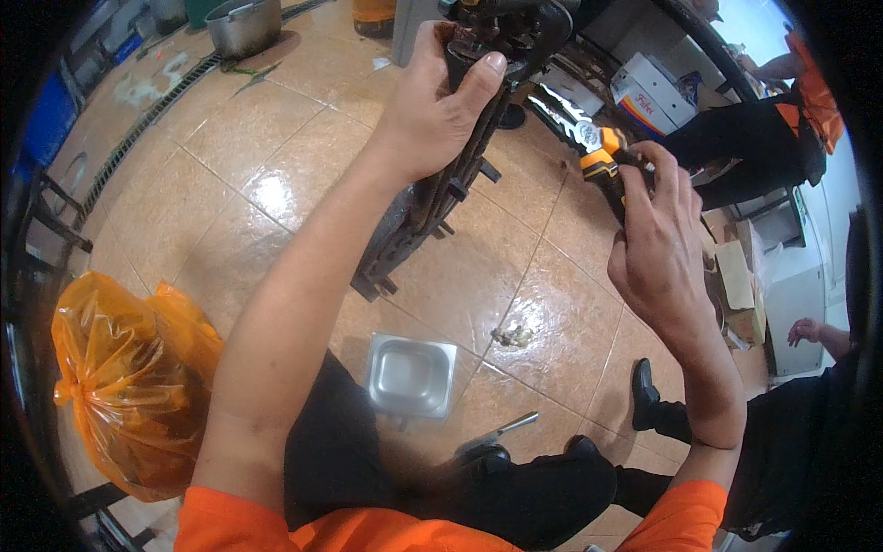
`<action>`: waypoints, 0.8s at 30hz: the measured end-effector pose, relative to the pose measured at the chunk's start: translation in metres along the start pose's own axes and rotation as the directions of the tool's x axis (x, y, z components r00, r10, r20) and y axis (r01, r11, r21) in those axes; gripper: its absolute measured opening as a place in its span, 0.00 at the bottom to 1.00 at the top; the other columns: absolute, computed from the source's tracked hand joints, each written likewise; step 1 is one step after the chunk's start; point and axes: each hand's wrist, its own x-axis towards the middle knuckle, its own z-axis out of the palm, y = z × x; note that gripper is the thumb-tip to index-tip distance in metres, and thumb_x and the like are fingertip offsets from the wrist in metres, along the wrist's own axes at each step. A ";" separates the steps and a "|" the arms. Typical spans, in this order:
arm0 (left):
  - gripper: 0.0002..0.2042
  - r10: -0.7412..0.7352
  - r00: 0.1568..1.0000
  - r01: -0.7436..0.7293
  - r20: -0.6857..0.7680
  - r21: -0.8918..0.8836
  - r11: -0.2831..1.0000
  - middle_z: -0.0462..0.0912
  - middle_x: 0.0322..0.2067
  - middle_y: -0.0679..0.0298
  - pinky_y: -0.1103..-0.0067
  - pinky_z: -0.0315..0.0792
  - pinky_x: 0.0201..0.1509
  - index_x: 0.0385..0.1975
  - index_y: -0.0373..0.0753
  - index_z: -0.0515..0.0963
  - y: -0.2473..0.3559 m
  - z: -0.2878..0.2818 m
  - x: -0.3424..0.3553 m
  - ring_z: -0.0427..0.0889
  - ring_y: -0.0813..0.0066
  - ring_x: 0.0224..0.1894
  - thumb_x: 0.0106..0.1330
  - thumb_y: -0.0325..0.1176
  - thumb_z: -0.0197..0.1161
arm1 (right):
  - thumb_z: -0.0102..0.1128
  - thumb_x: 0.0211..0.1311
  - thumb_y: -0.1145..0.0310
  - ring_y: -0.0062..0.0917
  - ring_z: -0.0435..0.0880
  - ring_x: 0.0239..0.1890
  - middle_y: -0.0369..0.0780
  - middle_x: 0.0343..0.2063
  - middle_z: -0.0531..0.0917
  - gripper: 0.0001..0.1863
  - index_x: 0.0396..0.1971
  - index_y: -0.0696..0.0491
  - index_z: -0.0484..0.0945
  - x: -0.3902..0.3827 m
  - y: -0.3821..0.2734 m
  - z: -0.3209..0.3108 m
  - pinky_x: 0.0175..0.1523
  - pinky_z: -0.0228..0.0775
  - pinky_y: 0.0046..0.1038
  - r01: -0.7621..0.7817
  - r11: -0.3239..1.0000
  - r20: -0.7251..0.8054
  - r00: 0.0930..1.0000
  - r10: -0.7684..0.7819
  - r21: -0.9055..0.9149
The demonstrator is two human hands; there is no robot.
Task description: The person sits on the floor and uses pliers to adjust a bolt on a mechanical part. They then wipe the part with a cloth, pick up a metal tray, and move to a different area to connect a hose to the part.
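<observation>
My left hand (432, 115) grips the upper end of a long dark metal burner-like assembly (405, 230), its thumb pressed over the top. The assembly hangs down at a slant, with short brackets along its side and a curved dark part at its top. In my right hand (658, 225) is a pair of pliers (589, 138) with black and orange-yellow handles. The bright jaws of the pliers point up and left toward the assembly's upper end, apart from it. My right fingers wrap around the handles.
A steel pan (411, 377) sits on the tiled floor, with a blade-like metal tool (497, 432) near my feet. An orange plastic bag (129, 386) stands at left. A pot (241, 28) is far left, a white carton (651, 95) far right. Other people stand at right.
</observation>
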 end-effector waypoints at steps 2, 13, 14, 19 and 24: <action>0.23 -0.006 1.000 0.006 0.009 0.043 0.999 0.77 0.38 0.63 0.81 0.72 0.46 0.51 0.33 0.63 -0.003 0.000 0.000 0.75 0.80 0.40 0.71 0.46 0.59 | 0.54 0.43 0.85 0.44 0.64 0.61 0.47 0.60 0.63 0.27 0.50 0.59 0.74 0.001 0.003 0.006 0.65 0.55 0.46 0.029 0.995 -0.065 0.997 -0.035 -0.093; 0.23 -0.008 1.000 0.007 0.011 0.095 0.995 0.77 0.37 0.63 0.80 0.72 0.46 0.52 0.34 0.63 -0.003 0.004 -0.002 0.75 0.79 0.40 0.71 0.46 0.58 | 0.56 0.44 0.83 0.42 0.68 0.57 0.46 0.54 0.68 0.23 0.46 0.57 0.76 0.005 -0.010 0.003 0.63 0.59 0.43 0.013 0.994 -0.040 0.999 -0.018 -0.108; 0.22 -0.028 1.000 0.028 0.007 0.081 0.996 0.77 0.37 0.63 0.80 0.72 0.46 0.52 0.34 0.63 0.000 0.004 -0.003 0.75 0.79 0.40 0.71 0.46 0.58 | 0.55 0.43 0.84 0.41 0.70 0.54 0.46 0.52 0.70 0.23 0.45 0.57 0.76 0.007 -0.008 -0.001 0.60 0.62 0.40 -0.025 0.987 0.124 0.992 0.006 0.157; 0.21 0.015 1.000 -0.015 -0.009 0.047 0.999 0.77 0.38 0.63 0.81 0.72 0.47 0.51 0.35 0.64 -0.005 0.001 -0.002 0.75 0.80 0.41 0.71 0.45 0.58 | 0.53 0.33 0.82 0.39 0.85 0.39 0.53 0.45 0.77 0.23 0.38 0.62 0.74 0.032 0.029 -0.016 0.44 0.81 0.40 -0.748 -0.270 0.613 0.656 -0.441 0.606; 0.21 0.003 1.000 -0.003 -0.012 -0.037 0.999 0.77 0.40 0.64 0.81 0.71 0.48 0.51 0.35 0.64 -0.003 -0.003 -0.001 0.74 0.80 0.42 0.71 0.45 0.58 | 0.53 0.31 0.79 0.45 0.81 0.52 0.54 0.49 0.78 0.31 0.46 0.68 0.73 0.035 0.028 -0.004 0.54 0.77 0.50 -0.731 -0.457 0.456 0.677 -0.578 0.508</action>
